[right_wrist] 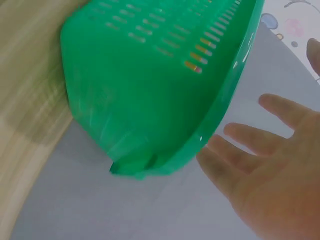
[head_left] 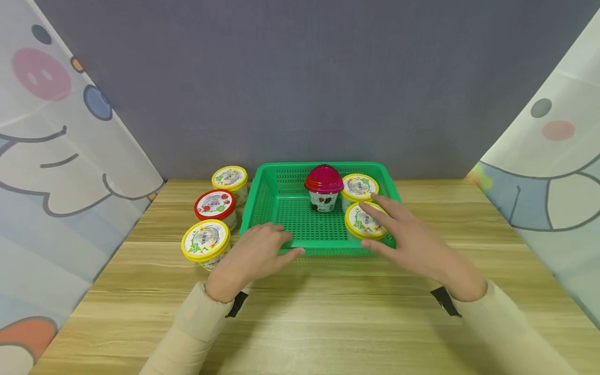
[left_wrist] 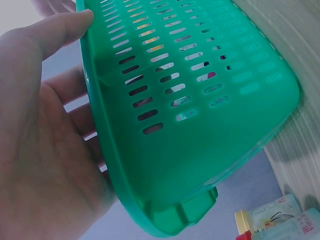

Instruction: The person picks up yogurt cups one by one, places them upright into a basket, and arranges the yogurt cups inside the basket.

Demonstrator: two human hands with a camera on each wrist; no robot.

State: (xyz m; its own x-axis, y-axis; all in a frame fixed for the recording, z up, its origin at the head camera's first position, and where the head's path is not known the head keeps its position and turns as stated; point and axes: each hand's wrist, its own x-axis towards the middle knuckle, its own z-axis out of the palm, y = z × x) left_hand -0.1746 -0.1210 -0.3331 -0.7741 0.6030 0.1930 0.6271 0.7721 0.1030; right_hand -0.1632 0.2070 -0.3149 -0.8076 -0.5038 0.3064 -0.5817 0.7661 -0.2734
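A green plastic basket (head_left: pixel 319 219) with slotted walls stands on the table. My left hand (head_left: pixel 255 252) grips its near rim at the left. In the left wrist view, the thumb (left_wrist: pixel 67 31) lies on the near side of that rim and the fingers reach behind it. My right hand (head_left: pixel 417 242) hovers over the basket's right front, fingers spread and holding nothing. In the right wrist view, its fingers (right_wrist: pixel 255 140) are apart from the rim. Inside the basket are a cup with a red-pink domed lid (head_left: pixel 324 179) and two yellow-lidded tubs, one nearer (head_left: pixel 365 221), one farther (head_left: pixel 360 186).
Left of the basket, a yellow-lidded tub (head_left: pixel 230 178), a red-lidded tub (head_left: pixel 215 204) and another yellow-lidded tub (head_left: pixel 205 240) stand in a row on the wooden table (head_left: pixel 337 323). A grey panel (head_left: pixel 309 83) rises behind, with cartoon-printed cloth at both sides.
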